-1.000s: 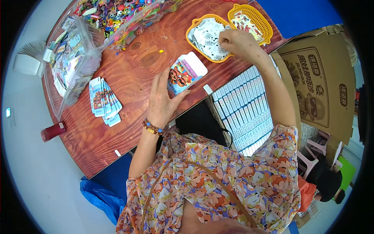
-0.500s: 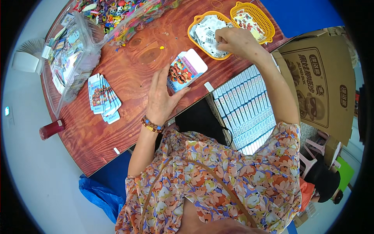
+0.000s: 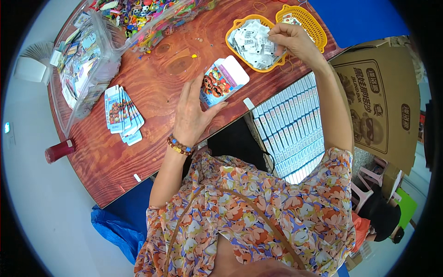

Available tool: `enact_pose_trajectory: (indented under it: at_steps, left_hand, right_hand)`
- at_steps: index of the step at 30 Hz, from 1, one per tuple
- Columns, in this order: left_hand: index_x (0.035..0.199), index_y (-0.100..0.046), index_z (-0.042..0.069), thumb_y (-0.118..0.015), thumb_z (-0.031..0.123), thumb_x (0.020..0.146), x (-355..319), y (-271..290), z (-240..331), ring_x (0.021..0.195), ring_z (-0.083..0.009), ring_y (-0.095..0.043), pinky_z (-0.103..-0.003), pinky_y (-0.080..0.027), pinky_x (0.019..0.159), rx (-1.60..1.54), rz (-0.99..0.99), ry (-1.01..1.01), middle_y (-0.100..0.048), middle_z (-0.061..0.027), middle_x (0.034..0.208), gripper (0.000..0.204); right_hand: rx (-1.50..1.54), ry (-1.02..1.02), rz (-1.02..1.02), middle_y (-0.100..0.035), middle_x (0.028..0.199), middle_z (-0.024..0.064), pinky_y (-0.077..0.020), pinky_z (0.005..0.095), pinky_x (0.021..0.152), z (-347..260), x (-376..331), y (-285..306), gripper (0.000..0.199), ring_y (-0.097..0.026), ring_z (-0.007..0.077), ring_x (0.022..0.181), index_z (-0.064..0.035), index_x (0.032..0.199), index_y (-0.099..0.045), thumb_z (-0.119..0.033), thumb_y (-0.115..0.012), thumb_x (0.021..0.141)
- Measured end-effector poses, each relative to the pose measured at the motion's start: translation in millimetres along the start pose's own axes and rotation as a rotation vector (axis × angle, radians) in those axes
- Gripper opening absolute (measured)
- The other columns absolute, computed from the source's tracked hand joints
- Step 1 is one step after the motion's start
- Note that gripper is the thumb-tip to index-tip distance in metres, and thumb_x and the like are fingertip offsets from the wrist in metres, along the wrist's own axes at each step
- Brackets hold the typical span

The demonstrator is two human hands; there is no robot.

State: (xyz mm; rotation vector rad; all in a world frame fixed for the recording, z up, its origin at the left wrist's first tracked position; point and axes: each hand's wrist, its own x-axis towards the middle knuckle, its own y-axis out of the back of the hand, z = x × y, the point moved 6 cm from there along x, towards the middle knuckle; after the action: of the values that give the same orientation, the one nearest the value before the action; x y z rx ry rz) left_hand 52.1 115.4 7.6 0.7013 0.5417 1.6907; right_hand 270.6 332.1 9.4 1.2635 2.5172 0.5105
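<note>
My left hand is closed around a small printed cardboard box, thumb along its near side and fingers along the far side. The box lies tilted on the table, its pale end flap standing open toward the right. Over a yellow plastic basket full of small white packets, my right hand pinches one white packet between thumb and fingers. Beside it stands a second yellow basket with small printed pieces, partly behind my hand.
Flat printed boxes lie fanned on the wooden table. Clear plastic bins hold cards and colourful small toys. A red-capped jar is at the left edge. Rows of packed boxes and a large carton are at right.
My right hand has lifted slightly and shifted right from among the packets, with one packet now visible in its fingers. My left hand keeps hold of the box almost unmoved.
</note>
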Motion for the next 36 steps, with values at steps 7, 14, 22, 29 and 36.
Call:
enact_pose_trajectory:
  at_steps: [7, 14, 22, 29, 36]
  left_hand:
    - [0.136, -0.049, -0.004, -0.087, 0.024, 0.072, -4.1, 0.8, -3.0, 0.106, -0.0386, -0.061, -0.045, -0.052, 0.088, 0.018, 0.008, -0.032, -0.057, -0.0227, 0.119, 0.08]
    - [0.135, -0.049, -0.005, -0.087, 0.025, 0.072, -3.6, 2.3, -2.8, 0.102, -0.0379, -0.061, -0.044, -0.052, 0.086, 0.022, 0.004, -0.036, -0.058, -0.0214, 0.114, 0.079]
    - [0.135, -0.049, -0.005, -0.087, 0.024, 0.072, -5.2, 2.4, -4.4, 0.102, -0.0375, -0.062, -0.044, -0.053, 0.085, 0.005, 0.001, -0.023, -0.058, -0.0212, 0.114, 0.079]
    - [0.136, -0.049, -0.004, -0.087, 0.024, 0.072, -6.4, 3.5, -5.4, 0.105, -0.038, -0.062, -0.044, -0.053, 0.087, 0.016, 0.002, -0.016, -0.058, -0.0213, 0.118, 0.079]
    - [0.136, -0.048, -0.004, -0.087, 0.025, 0.072, -7.4, 4.0, -5.9, 0.106, -0.0376, -0.062, -0.044, -0.053, 0.088, 0.009, 0.009, -0.013, -0.058, -0.021, 0.118, 0.08]
  right_hand:
    - [0.113, -0.036, 0.003, -0.06, 0.059, -0.0025, -0.0274, 0.0151, 0.041, -4.6, 6.8, -10.3, 0.013, -0.05, -0.0012, 0.048, -0.0084, 0.103, -0.07, -0.019, -0.067, 0.095]
    - [0.069, -0.031, 0.066, -0.061, 0.064, -0.0042, -0.0317, 0.0176, 0.043, -2.6, 10.7, -10.7, 0.016, -0.05, 0.0007, 0.048, -0.0088, 0.094, -0.071, -0.024, -0.068, 0.095]
    - [0.109, -0.037, 0.094, -0.059, 0.067, -0.0067, -0.0344, 0.0162, 0.044, -2.6, 15.9, -13.9, 0.015, -0.05, -0.0004, 0.048, -0.0103, 0.094, -0.069, -0.025, -0.067, 0.096]
    - [0.134, -0.052, 0.144, -0.058, 0.071, -0.0026, -0.0387, 0.0207, 0.045, -4.8, 17.3, -22.4, 0.016, -0.052, 0.0046, 0.051, -0.0083, 0.094, -0.063, -0.024, -0.065, 0.096]
    - [0.201, -0.066, 0.109, -0.066, 0.08, 0.0007, -0.0453, 0.0156, 0.047, -2.3, 18.5, -23.6, 0.016, -0.063, 0.0037, 0.062, -0.0052, 0.1, -0.067, -0.02, -0.06, 0.1]
